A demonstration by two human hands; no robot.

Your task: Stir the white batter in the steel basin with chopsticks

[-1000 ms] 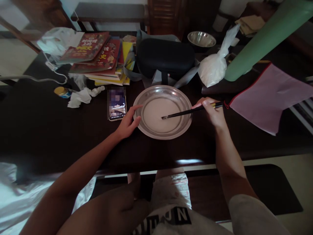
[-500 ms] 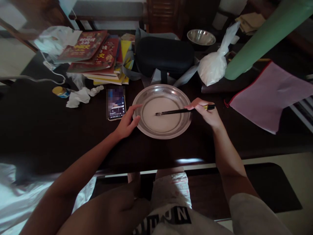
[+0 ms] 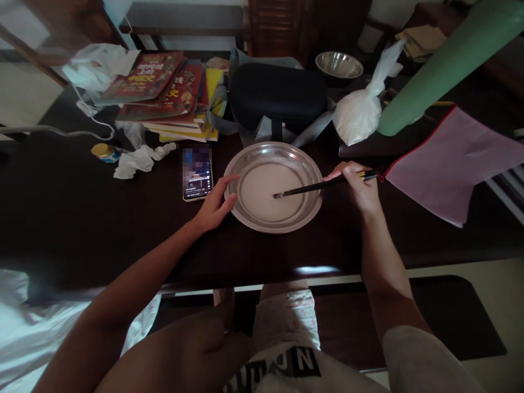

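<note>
A wide metal basin (image 3: 273,225) stands on the dark table, holding a milky white liquid (image 3: 262,191). My left hand (image 3: 215,206) grips its left rim, thumb and fingers resting over the edge. On the other side, my right hand (image 3: 360,188) is closed around black chopsticks (image 3: 313,187) with gold bands near their upper ends. They slant down to the left over the right rim, and their whitened tips are at the middle of the liquid. Whether the tips touch the bottom is hidden.
A lit phone (image 3: 197,173) lies left of the basin, near crumpled tissues (image 3: 133,162) and a small jar (image 3: 104,153). Behind are stacked books (image 3: 159,90), a black case (image 3: 278,93), a tied bag of white powder (image 3: 358,117), a metal bowl (image 3: 339,65) and a green post (image 3: 446,71).
My right hand has moved right, drawing the chopstick tips right and slightly nearer through the liquid. My left hand stays on the rim. The whole view has shifted slightly.
</note>
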